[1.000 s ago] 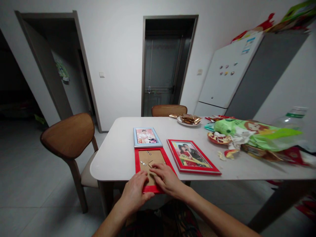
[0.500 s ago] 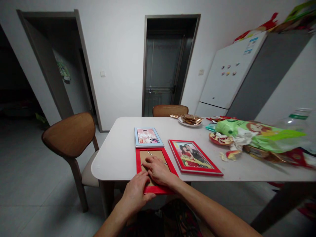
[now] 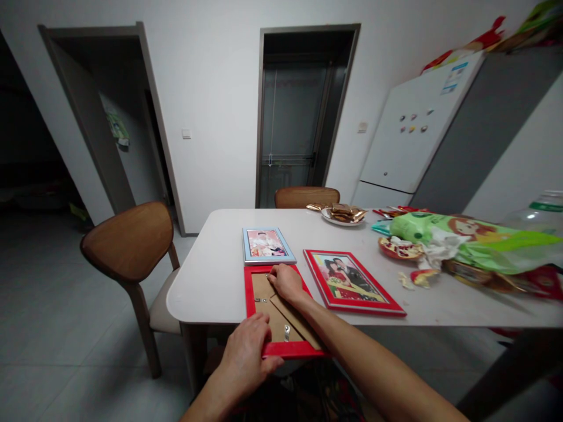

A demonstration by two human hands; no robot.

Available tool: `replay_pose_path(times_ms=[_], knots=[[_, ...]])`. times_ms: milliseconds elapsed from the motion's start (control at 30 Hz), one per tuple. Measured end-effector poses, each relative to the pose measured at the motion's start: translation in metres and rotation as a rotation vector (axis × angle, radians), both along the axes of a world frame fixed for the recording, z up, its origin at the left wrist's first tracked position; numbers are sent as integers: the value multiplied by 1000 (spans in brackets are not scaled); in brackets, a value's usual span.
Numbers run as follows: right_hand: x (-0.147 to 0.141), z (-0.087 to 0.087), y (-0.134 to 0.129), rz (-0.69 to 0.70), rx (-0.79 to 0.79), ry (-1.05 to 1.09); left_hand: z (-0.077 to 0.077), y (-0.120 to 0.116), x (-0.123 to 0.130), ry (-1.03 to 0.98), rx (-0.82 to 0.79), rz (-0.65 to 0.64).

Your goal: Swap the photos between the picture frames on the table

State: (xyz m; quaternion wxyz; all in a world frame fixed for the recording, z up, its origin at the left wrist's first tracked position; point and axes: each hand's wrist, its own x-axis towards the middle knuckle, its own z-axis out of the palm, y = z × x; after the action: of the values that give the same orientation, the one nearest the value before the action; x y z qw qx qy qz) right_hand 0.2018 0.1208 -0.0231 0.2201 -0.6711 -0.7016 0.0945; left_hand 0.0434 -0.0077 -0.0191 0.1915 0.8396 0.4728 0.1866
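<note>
The left hand (image 3: 246, 351) grips the near corner of the face-down red frame (image 3: 249, 293), overhanging the surface (image 3: 204, 275). The right hand (image 3: 288, 284) has shifted from mid-frame to its far end, where work now centres; whether its curled fingers hold anything, I cannot tell.

- One head-worn view, facing forward and down across the table (image 3: 197, 275).
- Left hand (image 3: 248, 346) and right hand (image 3: 285, 282) appear near, low-centre; the white wall (image 3: 215, 88) stands well beyond.
</note>
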Motion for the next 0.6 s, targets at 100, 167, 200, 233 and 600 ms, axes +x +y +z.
replay_pose_path(times_ms=[100, 167, 200, 233, 600], knots=[[-2, -1, 6, -51, -1, 7, 1, -1, 2, 3, -11, 14], [-1, -2, 9, -64, 5, 18, 3, -2, 1, 8, -18, 24], [0, -2, 9, -65, 9, 25, 3, -2, 1, 10, -19, 29], [1, -1, 9, -63, 15, 33, 4, -3, 0, 10, -20, 30], [35, 9, -26, 74, 150, 257, 6, -3, 31, 167, 71, -97]])
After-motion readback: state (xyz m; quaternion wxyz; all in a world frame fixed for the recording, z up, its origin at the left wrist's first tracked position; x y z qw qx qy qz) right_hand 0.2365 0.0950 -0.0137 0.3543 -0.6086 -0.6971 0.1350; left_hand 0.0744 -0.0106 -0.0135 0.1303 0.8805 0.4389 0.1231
